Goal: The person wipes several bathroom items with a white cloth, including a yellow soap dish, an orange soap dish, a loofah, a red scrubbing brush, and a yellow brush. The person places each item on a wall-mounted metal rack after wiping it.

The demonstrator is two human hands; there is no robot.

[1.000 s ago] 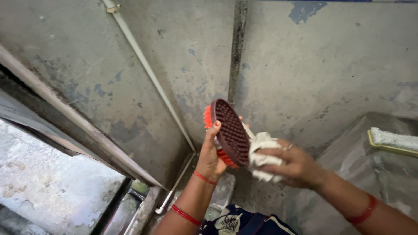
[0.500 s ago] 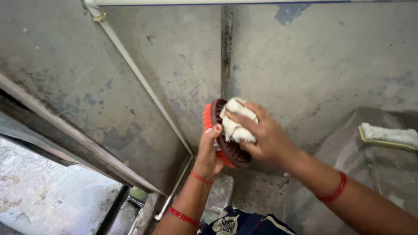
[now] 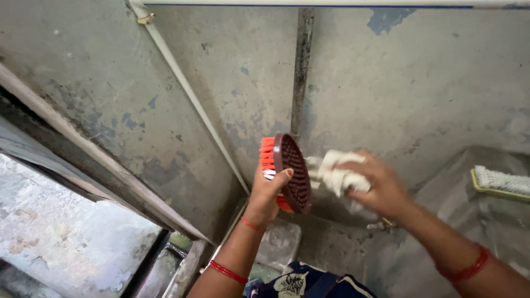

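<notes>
- The left hand [image 3: 269, 190] gripped an oval scrubbing brush [image 3: 291, 172], held upright before the wall.
- The right hand [image 3: 381, 185], closed around a white cloth [image 3: 338, 172], had drawn back off the brush's back, now just beside it.
- Behind stood a stained grey wall [image 3: 397, 88] and a white pipe [image 3: 187, 94].

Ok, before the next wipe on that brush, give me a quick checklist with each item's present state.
1. Left hand grips the oval brush: ok.
2. Brush back faces the cloth: ok.
3. Right hand holds the white cloth: ok.
4. Cloth touches the brush: cannot tell, it sits beside the rim.
5. Brush back clean: cannot tell.
6. Second brush on the ledge stays apart from both hands: ok.
</notes>
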